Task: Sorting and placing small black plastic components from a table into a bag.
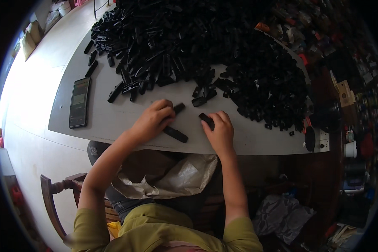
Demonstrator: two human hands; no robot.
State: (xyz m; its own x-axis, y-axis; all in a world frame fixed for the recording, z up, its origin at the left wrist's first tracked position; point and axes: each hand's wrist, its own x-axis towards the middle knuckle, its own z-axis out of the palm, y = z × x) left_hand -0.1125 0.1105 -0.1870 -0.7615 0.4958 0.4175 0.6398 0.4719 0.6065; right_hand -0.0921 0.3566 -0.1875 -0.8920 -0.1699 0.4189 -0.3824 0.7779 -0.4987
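Note:
My left hand (pixel 154 121) is closed near the table's front edge, its fingers bent round a black plastic piece (pixel 179 108) whose end sticks out to the right. Just below those fingers is a second long black piece (pixel 176 134); its upper end is hidden by the hand, so whether they touch it is unclear. My right hand (pixel 220 131) pinches a short dark block (pixel 206 121) between thumb and fingers, a little above the tabletop or on it. Beyond both hands, a large heap of black plastic parts (pixel 164 63) covers the far table, with smaller pieces (pixel 269 92) at right.
A phone (pixel 79 103) lies on the grey table (pixel 109 122) at left. Red-handled scissors (pixel 308 134) sit near the right corner by a socket strip (pixel 324 141). A pale woven sack (pixel 185 176) hangs over my lap. A wooden chair (pixel 56 193) stands at left.

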